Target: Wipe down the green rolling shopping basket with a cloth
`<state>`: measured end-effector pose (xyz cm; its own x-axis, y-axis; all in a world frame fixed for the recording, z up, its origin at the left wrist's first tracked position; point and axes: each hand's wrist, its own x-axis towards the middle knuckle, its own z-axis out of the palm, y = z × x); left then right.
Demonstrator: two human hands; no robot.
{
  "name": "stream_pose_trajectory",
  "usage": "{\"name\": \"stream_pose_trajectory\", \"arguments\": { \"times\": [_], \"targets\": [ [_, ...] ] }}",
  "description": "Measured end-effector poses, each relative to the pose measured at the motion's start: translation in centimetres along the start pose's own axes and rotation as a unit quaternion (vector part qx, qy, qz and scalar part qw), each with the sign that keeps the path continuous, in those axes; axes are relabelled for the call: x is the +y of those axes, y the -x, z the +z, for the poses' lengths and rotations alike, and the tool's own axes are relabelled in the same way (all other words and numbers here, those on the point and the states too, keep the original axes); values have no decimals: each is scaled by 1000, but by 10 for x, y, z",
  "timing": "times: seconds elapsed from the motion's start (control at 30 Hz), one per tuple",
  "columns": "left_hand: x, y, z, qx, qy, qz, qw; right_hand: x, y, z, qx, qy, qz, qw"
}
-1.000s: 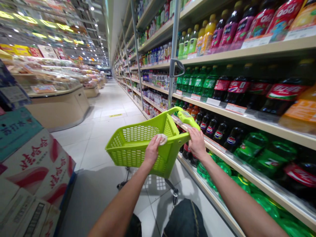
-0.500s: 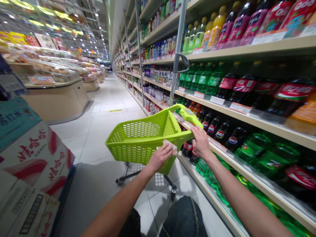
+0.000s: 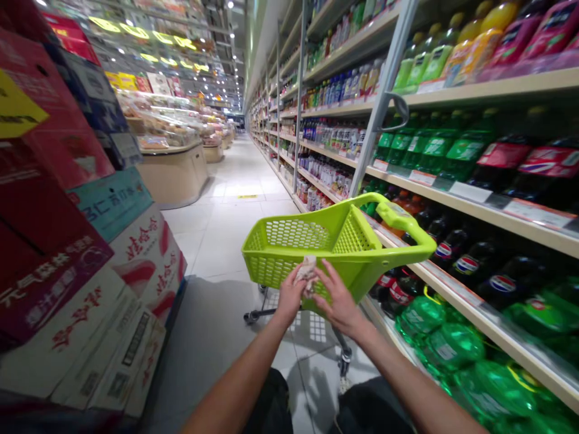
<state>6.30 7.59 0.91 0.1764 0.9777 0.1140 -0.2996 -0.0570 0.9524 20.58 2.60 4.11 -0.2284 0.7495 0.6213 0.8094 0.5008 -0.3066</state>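
Note:
A crumpled whitish tissue or cloth [image 3: 307, 272] is gripped in my left hand [image 3: 291, 293], in front of the near side of a lime-green shopping cart [image 3: 389, 256]. Close beside it is my right hand [image 3: 337, 301], its fingers apart and curved towards the cloth; whether they touch it I cannot tell. The cart's basket has perforated walls, and its handle [image 3: 409, 224] points right, towards the shelves. Dark wheeled legs stand under the basket on the tiled floor.
Shelves of drinks [image 3: 474, 187] run along the right side, with large green bottles [image 3: 456, 349] at the bottom. Stacked cartons [image 3: 140, 253] rise at the left. Beyond them are a rounded display counter [image 3: 174, 175] and a long aisle [image 3: 230, 175].
My right hand has left the cart's handle and come over beside the cloth in my left hand. The view has turned left, bringing more cartons in.

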Motion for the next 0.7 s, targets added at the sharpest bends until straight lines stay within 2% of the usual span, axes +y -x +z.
{"name": "stream_pose_trajectory", "arguments": {
  "times": [0.07,0.1,0.13,0.17,0.23,0.27,0.3,0.33,0.4,0.47,0.6,0.63,0.7],
  "targets": [
    [18,4,-7,-69,110,-77,988,-24,-7,43,-14,-66,1,998],
    [25,3,-18,-91,126,-103,982,-33,-13,59,-9,-75,1,997],
    [30,0,-34,-88,112,-122,982,-39,-22,73,-2,-72,-9,997],
    [35,-5,-53,-58,70,-130,987,-43,-33,84,4,-61,-29,998],
    [43,-24,-95,66,-69,-100,990,-49,-63,101,6,-25,-96,995],
    [47,-36,-114,131,-142,-61,979,-51,-79,108,5,-4,-136,991],
    [51,-49,-130,158,-207,-25,965,-53,-95,116,0,20,-173,985],
    [55,-62,-144,161,-268,1,950,-53,-110,125,-9,46,-204,978],
    [59,-84,-160,113,-354,13,928,-50,-128,145,-45,97,-245,964],
    [59,-99,-168,67,-396,-11,916,-39,-125,168,-96,139,-264,950],
    [50,-105,-175,49,-410,-48,909,-13,-78,203,-190,174,-278,925],
    [48,-104,-177,44,-410,-53,909,-9,-67,206,-195,175,-276,925],
    [48,-102,-178,37,-410,-55,910,-5,-59,203,-166,160,-268,935]
  ]
}}
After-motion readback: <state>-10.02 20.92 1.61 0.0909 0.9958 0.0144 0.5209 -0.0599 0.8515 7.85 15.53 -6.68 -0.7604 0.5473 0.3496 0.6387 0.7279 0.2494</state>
